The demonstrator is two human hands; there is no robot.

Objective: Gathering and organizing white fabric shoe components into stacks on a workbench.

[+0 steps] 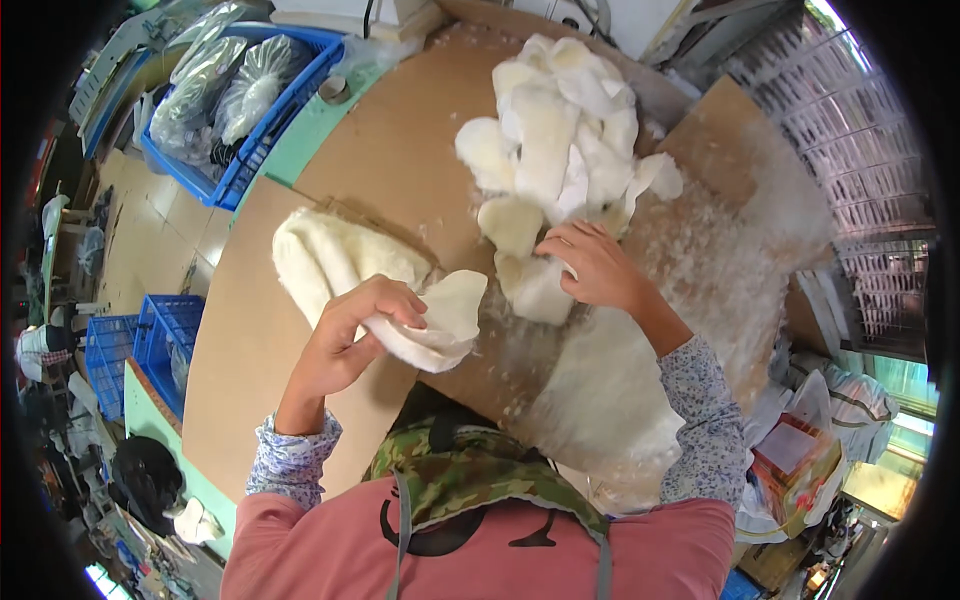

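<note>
My left hand (352, 335) is closed around a few cream-white, fleecy sole-shaped pieces (455, 305), its thumb below and fingers on top. Just beyond it lies a stack of thick fleecy pieces (345, 250) on the brown board. My right hand (592, 262) hovers at the near edge of a heap of similar pieces (570, 120), fingers slightly bent and apart. Closest to its fingertips is a loose fleecy piece (540, 292); whether they touch it I cannot tell. Another piece (512, 225) lies beside it, toward the heap.
Loose white fluff (640, 390) covers the right of the brown table board (260, 340). At the far left, a blue crate (240, 180) holds clear plastic bags. Another blue crate (165, 335) stands lower left. A slatted grey panel (850, 170) is on the right.
</note>
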